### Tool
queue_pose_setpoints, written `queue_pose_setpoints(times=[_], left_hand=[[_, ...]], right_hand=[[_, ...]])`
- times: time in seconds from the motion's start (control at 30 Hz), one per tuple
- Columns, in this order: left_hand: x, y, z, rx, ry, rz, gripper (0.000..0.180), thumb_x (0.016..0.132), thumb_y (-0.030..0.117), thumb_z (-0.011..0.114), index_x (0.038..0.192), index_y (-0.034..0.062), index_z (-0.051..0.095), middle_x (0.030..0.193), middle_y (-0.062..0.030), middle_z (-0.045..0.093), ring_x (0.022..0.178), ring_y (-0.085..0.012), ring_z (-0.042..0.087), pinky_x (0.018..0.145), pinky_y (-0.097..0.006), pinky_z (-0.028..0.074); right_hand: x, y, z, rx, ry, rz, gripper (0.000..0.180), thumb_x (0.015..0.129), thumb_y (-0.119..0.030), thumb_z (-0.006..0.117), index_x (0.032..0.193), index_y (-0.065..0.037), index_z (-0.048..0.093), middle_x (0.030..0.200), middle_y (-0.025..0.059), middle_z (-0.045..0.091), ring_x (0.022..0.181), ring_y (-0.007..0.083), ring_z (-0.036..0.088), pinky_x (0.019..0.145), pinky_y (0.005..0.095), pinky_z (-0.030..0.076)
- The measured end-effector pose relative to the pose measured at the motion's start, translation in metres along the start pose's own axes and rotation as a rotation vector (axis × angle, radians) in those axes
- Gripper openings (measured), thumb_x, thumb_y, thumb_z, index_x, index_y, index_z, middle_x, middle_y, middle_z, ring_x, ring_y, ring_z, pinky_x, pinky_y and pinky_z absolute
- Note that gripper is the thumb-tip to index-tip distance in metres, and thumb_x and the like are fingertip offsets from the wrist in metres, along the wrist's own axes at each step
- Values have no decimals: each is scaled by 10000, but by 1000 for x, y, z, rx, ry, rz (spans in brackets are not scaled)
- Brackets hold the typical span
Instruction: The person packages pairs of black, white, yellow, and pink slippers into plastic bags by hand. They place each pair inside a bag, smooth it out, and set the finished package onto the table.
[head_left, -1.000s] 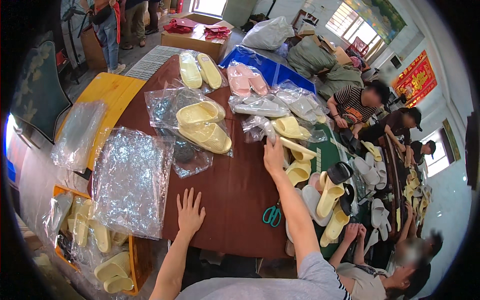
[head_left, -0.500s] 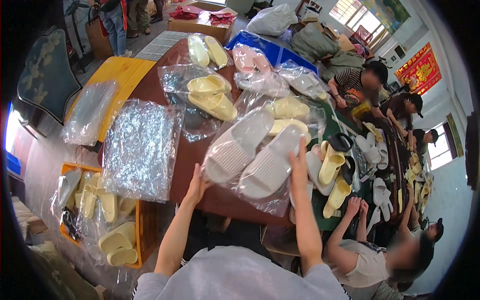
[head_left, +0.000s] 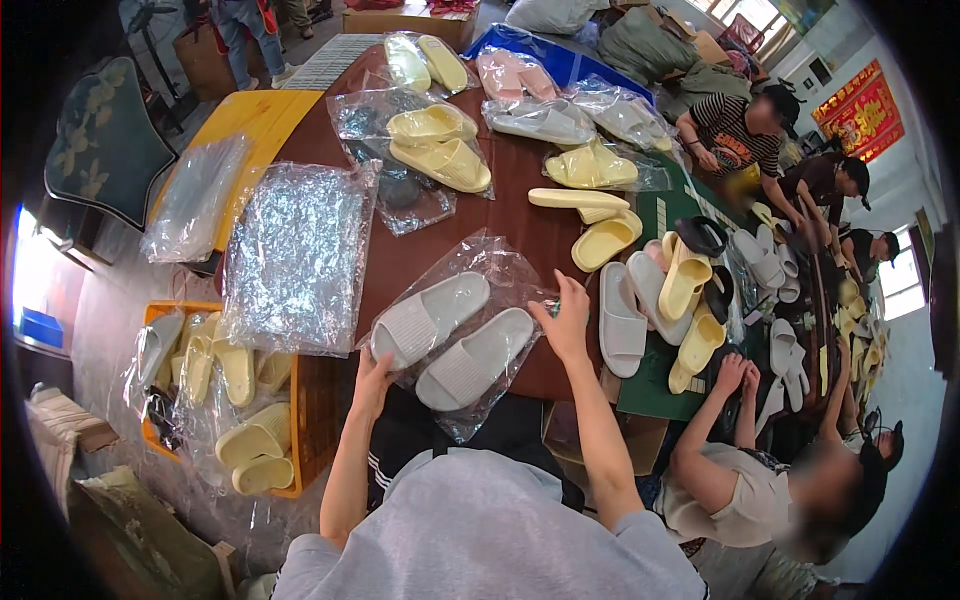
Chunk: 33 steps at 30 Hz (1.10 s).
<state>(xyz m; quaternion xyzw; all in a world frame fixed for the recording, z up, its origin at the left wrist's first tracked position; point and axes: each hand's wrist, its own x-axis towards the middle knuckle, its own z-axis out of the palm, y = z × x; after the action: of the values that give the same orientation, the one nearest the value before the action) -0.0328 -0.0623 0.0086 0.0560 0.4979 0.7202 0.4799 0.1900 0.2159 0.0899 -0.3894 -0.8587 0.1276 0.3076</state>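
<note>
At the near edge of the brown table, we have a pair of grey slippers inside a clear bag, side by side, their strapped toes turned to the near left. Our left hand grips the near left part of the bag, some of its fingers hidden from us. Our right hand is at the bag's right side with its fingers partly bent; we cannot tell whether they pinch the film or only rest by it. The bag's near tip reaches past the table edge, above our lap.

Left of it we see a stack of clear bags, and at the near left an orange crate with yellow slippers inside. Toward the far side lie bagged yellow slippers and bagged pink slippers, the pink ones near a blue bin. Just right of our right hand is a loose grey slipper. At the far right, a person in a striped shirt leans over the work.
</note>
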Motion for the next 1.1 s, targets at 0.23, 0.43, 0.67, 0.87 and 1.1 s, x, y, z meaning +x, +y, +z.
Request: queue_pose_setpoints(times=[0.23,0.43,0.67,0.87,1.1], left_hand=[[3,-15,-4,118,34,-68,533,1021,128,444,1495,125,199,1319,-141,526,1053,-303,643,817,-419,581],[49,23,11,371,168,148,421,995,126,493,1387,-5,414,1280,-129,539,1128,-188,539,910,-327,484],[96,1,-21,739,194,291,391,961,95,539,1328,-2,448,1008,-85,579,880,-142,586,758,-293,546],[77,17,21,636,153,257,441,937,64,533,1357,7,412,1026,-175,633,804,-188,679,713,-327,563],[89,3,-13,651,239,233,409,902,36,542,1301,7,460,1017,-91,573,915,-161,568,738,-299,532]], right_hand=[[26,-7,1,345,-134,34,121,831,-99,694,879,-6,632,838,141,662,748,285,651,674,350,504],[12,-26,-66,909,-578,272,126,976,-122,551,984,-10,609,902,55,696,782,119,647,697,244,522],[-24,27,-19,733,-1125,432,451,941,-57,489,1387,-121,524,1501,161,390,914,244,673,783,337,558],[-46,52,13,84,-237,91,699,837,-59,665,1452,9,340,1541,304,145,1394,474,277,1132,446,324],[-31,30,27,302,-620,105,552,831,-206,717,1325,-35,538,1202,215,573,960,330,644,848,420,518]])
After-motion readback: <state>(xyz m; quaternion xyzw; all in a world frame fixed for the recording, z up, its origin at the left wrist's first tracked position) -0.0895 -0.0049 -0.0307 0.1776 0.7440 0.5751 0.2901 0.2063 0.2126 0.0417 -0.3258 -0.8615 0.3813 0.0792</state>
